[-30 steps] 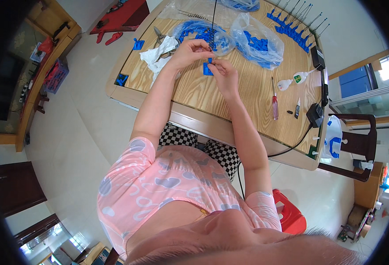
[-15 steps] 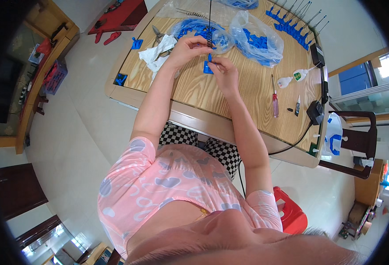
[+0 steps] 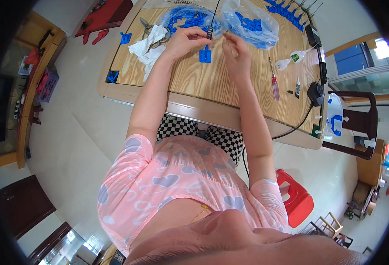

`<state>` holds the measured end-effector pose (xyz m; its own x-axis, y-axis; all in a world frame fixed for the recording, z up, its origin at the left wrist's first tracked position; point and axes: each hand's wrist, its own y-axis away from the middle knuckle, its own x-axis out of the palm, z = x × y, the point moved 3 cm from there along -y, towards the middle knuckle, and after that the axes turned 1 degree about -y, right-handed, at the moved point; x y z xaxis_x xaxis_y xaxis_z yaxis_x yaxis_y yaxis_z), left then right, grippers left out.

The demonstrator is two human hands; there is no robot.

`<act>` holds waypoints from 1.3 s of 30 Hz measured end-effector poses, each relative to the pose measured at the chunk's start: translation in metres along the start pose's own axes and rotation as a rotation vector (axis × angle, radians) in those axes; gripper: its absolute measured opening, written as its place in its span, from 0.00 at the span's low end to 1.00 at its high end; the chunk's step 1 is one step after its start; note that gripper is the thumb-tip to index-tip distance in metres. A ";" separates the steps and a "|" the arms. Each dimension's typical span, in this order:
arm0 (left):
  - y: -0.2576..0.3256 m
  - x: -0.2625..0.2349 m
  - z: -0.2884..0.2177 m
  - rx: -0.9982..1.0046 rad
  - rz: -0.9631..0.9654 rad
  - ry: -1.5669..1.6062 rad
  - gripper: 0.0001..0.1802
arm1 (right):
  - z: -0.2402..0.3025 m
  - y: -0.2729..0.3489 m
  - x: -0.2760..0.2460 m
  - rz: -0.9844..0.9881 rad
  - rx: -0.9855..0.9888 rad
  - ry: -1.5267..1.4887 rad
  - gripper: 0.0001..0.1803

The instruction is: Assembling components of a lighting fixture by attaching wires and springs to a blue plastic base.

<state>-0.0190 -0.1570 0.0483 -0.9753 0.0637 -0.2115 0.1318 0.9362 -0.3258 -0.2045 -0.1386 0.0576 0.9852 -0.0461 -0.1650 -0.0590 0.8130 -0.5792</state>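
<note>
While raised just above the worktop (image 3: 212,84), both hands meet over a small blue plastic piece (image 3: 205,54); left hand (image 3: 186,39) curled, fingertips pinched on a short coiled spring (image 3: 210,32) that hangs from a thin dark rod or wire running up out of view; right hand (image 3: 236,46) close beside, fingers drawn together toward the same spring, though too small to tell whether actually gripping it; held high and near the middle, probably so the spring can be lined up over the blue piece lying flat directly below, between the wrists.

Set within easy reach behind the hands: two clear plastic bags of blue parts (image 3: 252,22), open toward the person, likely as stock to draw from; crumpled white cloth (image 3: 152,42) to the left with scissors-like metal handles beside it; row of blue pieces with springs (image 3: 289,9) lined along the far edge, apparently finished and kept apart.

Off to the right, clear of the working spot: red-handled screwdriver (image 3: 275,81), small glue bottle (image 3: 291,61), black power adapter (image 3: 314,92) with its cord trailing over the edge; red stool (image 3: 298,198) on the floor.
</note>
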 end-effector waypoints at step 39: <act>0.007 0.004 0.017 0.144 0.298 -0.521 0.23 | 0.046 -0.023 0.022 0.104 -0.111 0.330 0.12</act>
<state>-0.0189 -0.1562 0.0300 -0.6827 0.1040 -0.7233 0.4433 0.8458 -0.2969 -0.1736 -0.1313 0.1040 0.8693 -0.1658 -0.4657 -0.1910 0.7562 -0.6258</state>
